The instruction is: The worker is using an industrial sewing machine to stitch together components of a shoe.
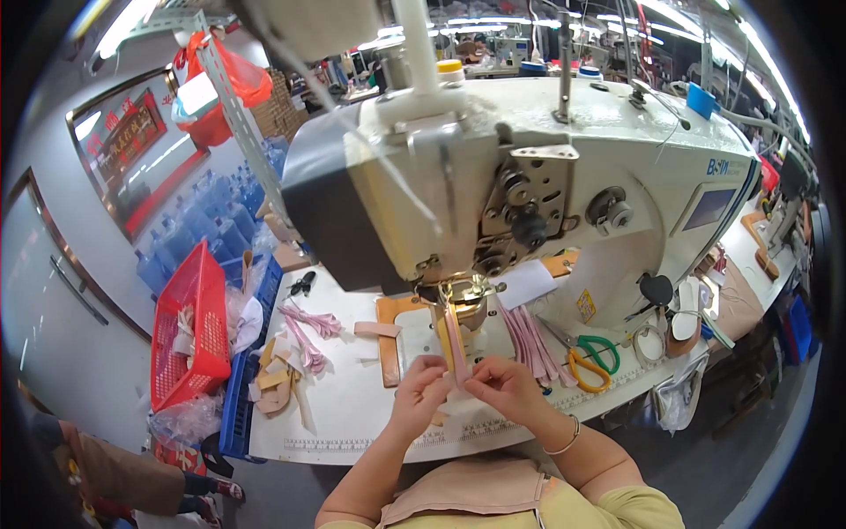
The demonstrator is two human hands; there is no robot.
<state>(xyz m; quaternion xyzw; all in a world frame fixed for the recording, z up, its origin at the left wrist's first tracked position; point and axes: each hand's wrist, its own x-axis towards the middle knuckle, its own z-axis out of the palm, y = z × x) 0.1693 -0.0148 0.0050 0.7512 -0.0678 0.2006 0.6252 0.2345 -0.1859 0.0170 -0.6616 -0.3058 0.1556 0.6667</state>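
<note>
At the front of a white sewing machine (529,189), a narrow pink strip (456,348) runs from under the presser area toward me, along a tan-yellow edge. My right hand (504,388) pinches the near end of this strip between thumb and fingers. On the strip's left side, my left hand (421,395) is closed, its fingertips together at the strip's edge. The brass-coloured fitting (467,289) around the needle partly hides the strip's far end. Just right of my hands hangs a bundle of pink strips (531,344).
Green-handled scissors (599,351) and orange-handled scissors (589,372) lie right of the pink bundle. Pink strips (308,335) and tan scraps (280,379) lie on the left of the table. A red basket (189,326) and a blue crate (238,397) stand beyond its left edge. Someone's legs (189,485) show lower left.
</note>
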